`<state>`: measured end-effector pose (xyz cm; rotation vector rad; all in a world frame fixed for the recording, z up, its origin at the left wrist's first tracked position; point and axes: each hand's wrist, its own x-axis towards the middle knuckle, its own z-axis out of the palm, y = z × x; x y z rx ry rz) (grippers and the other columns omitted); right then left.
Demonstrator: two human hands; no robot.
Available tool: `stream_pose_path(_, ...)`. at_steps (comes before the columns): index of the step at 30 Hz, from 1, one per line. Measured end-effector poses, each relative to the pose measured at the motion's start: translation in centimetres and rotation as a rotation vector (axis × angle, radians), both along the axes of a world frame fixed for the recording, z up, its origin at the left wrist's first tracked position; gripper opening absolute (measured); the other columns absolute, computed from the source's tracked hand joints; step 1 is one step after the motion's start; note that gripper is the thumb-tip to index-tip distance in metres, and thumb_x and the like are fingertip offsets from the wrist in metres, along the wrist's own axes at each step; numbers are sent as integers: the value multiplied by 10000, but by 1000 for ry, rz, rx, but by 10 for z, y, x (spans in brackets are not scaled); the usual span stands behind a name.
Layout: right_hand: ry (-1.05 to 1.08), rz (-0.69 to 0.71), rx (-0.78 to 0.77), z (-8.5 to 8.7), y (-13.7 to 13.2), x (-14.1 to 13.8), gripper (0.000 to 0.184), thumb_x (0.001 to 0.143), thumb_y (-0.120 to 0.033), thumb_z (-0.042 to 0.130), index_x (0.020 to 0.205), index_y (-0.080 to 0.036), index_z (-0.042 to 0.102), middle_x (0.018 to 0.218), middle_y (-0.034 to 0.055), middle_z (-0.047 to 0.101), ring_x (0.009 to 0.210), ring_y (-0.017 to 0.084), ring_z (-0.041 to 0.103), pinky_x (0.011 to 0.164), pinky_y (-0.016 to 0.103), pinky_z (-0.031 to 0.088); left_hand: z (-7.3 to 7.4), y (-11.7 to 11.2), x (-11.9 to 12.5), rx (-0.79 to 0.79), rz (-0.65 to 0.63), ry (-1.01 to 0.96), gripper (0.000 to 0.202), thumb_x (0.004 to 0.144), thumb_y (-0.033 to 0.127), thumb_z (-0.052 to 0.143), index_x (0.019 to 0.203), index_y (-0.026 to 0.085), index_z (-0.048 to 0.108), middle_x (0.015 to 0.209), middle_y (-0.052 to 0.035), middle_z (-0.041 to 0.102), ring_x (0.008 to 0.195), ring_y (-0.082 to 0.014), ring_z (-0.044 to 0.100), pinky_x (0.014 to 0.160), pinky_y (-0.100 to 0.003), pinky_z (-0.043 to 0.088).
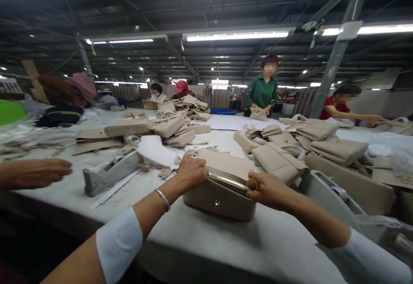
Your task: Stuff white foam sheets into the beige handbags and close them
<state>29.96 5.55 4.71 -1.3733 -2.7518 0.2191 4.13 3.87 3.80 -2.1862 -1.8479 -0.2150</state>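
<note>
Reaching in at far left: a hand of another person (pixel 35 173) is over the table (pixel 180 241); the arm is cut off, and it is hard to tell if the hand has anything in it.
Gray holder: what looks like a tape holder (pixel 111 174) sits on the table, with a white paper strip (pixel 114 190) beside it.
Left pile: tan bags in a heap (pixel 171 125) lie farther back; they cover each other, so nobody could count them.
Left hand: the left hand (pixel 192 171) wears a silver bracelet (pixel 164 200); its grip is tight on the top left edge of the tan bag, and its fingertips are hidden.
Tan bag: the tan bag (pixel 222 202) stands on the table between the two hands, with its flap (pixel 226 161) laid back.
Bag parts done: the gold zip (pixel 227 180) and the metal catch (pixel 217 203) are on, so the bag looks almost all made.
Bag parts left: the flap is not folded over the front; whether the zip is fully closed is hard to tell, and the bag's inside is dark.
Right hand: the right hand (pixel 266 188) has a small, pinching grip on the bag by the zip's right end; the fingers hide that end.
Right pile: more bags (pixel 277 161) lie close by, some half covered.
</note>
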Motion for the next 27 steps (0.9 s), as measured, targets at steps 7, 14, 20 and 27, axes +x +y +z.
stream_pose_path(7,-51,65,-34,6,2,-1,158,775,-292,527,657,-186,528,736,-8,544,662,123,495,556,262,236,-4,-7,-19,69,50,-123,286,862,345,449,726,176,636,925,-90,633,948,-253,555,796,-409,349)
stream_pose_path(14,-137,105,144,17,0,-12,200,853,-346,519,786,-202,639,875,46,620,815,204,575,737,331,336,-27,-7,-22,102,-82,-445,220,874,261,461,686,177,537,823,-45,560,882,-188,497,822,-318,394)
stream_pose_path(20,-175,230,190,12,12,-71,210,827,-352,586,910,-169,647,923,98,686,852,239,624,727,319,363,-33,-10,-20,210,-140,-443,213,908,262,413,740,185,520,824,-49,555,872,-208,467,820,-352,387)
stream_pose_path(27,-133,269,134,-2,25,-78,282,892,-416,490,845,-182,640,846,80,704,782,213,640,591,280,286,-31,5,-23,256,50,-402,116,843,230,499,760,182,566,973,-71,586,990,-238,471,886,-382,391)
